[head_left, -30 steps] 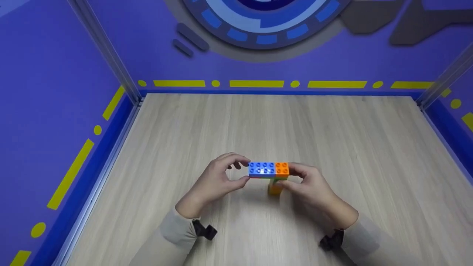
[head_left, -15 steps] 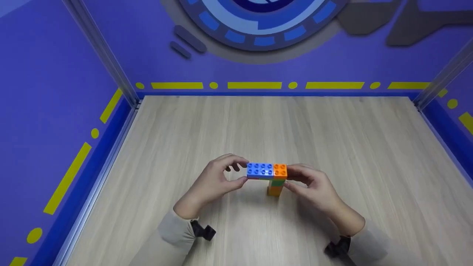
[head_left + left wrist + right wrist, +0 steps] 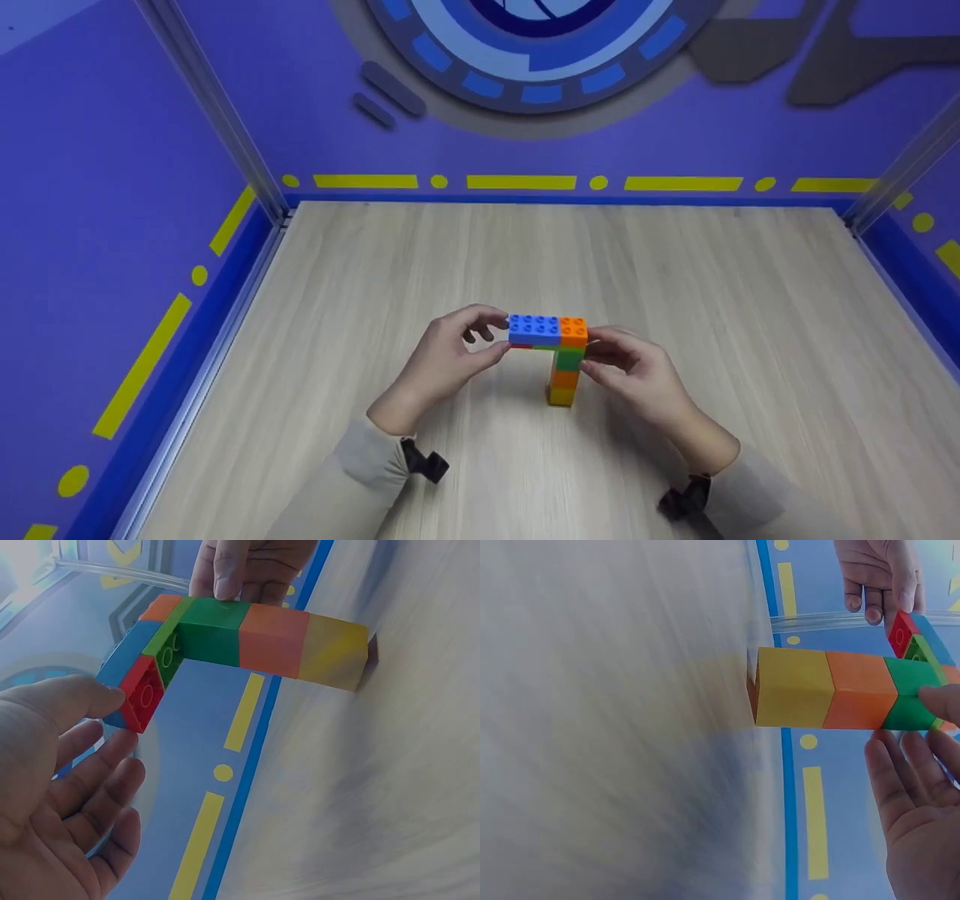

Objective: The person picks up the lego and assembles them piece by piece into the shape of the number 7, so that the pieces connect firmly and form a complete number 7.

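An L-shaped build of toy building bricks stands between the hands. Its column stacks a yellow brick [image 3: 334,652], an orange brick [image 3: 273,641] and a green brick [image 3: 215,631]. Across the top run a light green brick [image 3: 169,634], a red brick [image 3: 142,695], a blue brick [image 3: 534,330] and another orange brick [image 3: 573,332]. My left hand [image 3: 454,352] pinches the overhanging blue and red end between thumb and fingers. With thumb and fingers, my right hand [image 3: 637,371] holds the column's upper part around the green brick. Whether the yellow base touches the table cannot be told.
The wood-grain table [image 3: 420,255] is bounded by a blue back wall [image 3: 675,150] and side walls with yellow markings. Metal posts [image 3: 217,105] stand at the corners. Black wrist straps [image 3: 426,460] sit on the grey sleeves.
The right thumb has slid from the column's front to its right side, uncovering the green brick. More of the column shows below the top bricks. The left hand keeps its pinch.
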The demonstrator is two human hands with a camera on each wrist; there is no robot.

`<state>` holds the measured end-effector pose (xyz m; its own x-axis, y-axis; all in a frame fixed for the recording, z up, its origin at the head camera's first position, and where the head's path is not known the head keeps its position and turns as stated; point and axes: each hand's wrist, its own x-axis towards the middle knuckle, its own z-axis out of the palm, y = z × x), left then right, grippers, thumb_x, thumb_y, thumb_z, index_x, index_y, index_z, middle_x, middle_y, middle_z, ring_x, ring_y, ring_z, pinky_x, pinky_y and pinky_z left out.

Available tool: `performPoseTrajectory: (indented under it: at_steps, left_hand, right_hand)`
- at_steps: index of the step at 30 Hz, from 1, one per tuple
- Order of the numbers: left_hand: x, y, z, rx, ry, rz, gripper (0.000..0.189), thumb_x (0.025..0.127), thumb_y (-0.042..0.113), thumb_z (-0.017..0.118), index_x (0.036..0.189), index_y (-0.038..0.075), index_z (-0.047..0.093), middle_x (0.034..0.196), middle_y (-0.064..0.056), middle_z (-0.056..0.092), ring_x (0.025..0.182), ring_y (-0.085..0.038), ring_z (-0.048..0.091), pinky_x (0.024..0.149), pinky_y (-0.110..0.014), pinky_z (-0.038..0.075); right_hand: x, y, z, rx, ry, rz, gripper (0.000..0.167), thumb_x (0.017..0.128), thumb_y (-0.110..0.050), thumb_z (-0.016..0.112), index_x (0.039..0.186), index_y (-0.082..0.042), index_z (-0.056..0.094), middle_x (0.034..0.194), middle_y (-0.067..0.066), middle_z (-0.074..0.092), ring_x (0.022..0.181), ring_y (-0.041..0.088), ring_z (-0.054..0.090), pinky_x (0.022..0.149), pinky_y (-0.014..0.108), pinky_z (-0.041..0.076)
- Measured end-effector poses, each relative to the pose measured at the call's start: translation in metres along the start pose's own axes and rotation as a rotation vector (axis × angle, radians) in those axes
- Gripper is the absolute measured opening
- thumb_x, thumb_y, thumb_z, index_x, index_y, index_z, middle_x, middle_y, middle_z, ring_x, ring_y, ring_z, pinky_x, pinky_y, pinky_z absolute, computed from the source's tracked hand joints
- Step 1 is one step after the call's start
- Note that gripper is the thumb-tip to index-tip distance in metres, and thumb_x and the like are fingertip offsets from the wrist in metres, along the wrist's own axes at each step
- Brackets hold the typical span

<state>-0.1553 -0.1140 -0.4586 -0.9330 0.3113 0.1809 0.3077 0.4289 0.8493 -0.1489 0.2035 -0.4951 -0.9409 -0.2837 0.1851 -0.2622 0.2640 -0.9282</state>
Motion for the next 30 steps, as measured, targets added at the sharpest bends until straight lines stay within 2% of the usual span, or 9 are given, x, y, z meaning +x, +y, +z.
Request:
performPoseTrajectory:
  at_steps: [7, 14, 22, 30]
  left_hand:
    - [0.01, -0.007, 0.004, -0.012, 0.037, -0.027, 0.027, 0.104, 0.021, 0.083, 0.13, 0.012, 0.082, 0.129, -0.006, 0.083, 0.109, -0.02, 0.07, 0.101, -0.047, 0.059]
    - [0.021, -0.012, 0.008, -0.01, 0.086, -0.058, 0.028, 0.106, 0.025, 0.082, 0.132, 0.013, 0.085, 0.128, -0.004, 0.084, 0.104, -0.016, 0.072, 0.093, -0.03, 0.058]
    - [0.029, -0.019, 0.016, -0.027, 0.128, -0.087, 0.028, 0.106, 0.024, 0.083, 0.131, 0.012, 0.086, 0.128, -0.004, 0.084, 0.104, -0.016, 0.071, 0.087, -0.024, 0.058]
    - [0.036, -0.025, 0.017, -0.066, 0.147, -0.138, 0.025, 0.106, 0.024, 0.083, 0.128, 0.013, 0.087, 0.127, -0.004, 0.084, 0.101, -0.016, 0.071, 0.085, -0.025, 0.059]
  right_hand:
    - [0.01, 0.0, 0.001, -0.017, 0.021, 0.055, 0.042, 0.101, 0.0, 0.082, 0.143, 0.0, 0.075, 0.137, 0.016, 0.076, 0.113, 0.013, 0.075, 0.098, 0.017, 0.062]
    - [0.02, -0.001, 0.003, -0.034, 0.033, 0.101, 0.045, 0.105, -0.006, 0.08, 0.149, -0.002, 0.072, 0.145, 0.015, 0.074, 0.115, 0.014, 0.075, 0.096, 0.016, 0.062]
    - [0.026, 0.003, 0.006, -0.014, 0.013, 0.127, 0.058, 0.101, 0.004, 0.079, 0.157, 0.003, 0.063, 0.158, 0.019, 0.064, 0.127, 0.034, 0.074, 0.101, 0.014, 0.059]
    - [0.032, 0.008, 0.009, -0.008, 0.014, 0.144, 0.06, 0.102, 0.007, 0.075, 0.16, 0.003, 0.06, 0.163, 0.021, 0.06, 0.131, 0.038, 0.071, 0.102, 0.012, 0.056]
